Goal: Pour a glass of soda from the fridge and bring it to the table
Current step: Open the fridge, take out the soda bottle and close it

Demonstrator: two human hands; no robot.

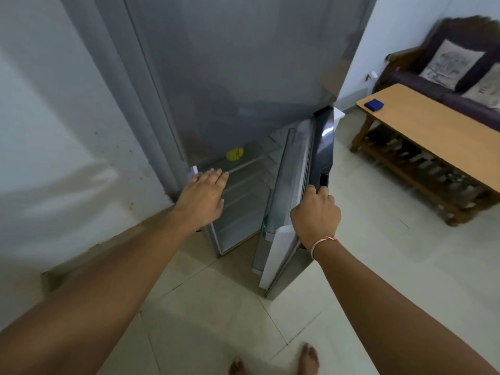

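Note:
A tall grey fridge stands in front of me with its lower door swung partly open to the right. My right hand grips the edge of that door near its dark handle recess. My left hand reaches with straight fingers toward the open compartment, at its left edge. Inside I see several bare wire shelves and a small yellow object on an upper shelf. No soda bottle or glass shows. A light wooden table stands at the right.
A blue cloth lies on the table's near corner. Behind the table is a dark sofa with patterned cushions. A white wall is at the left. My bare feet stand on the pale tiled floor.

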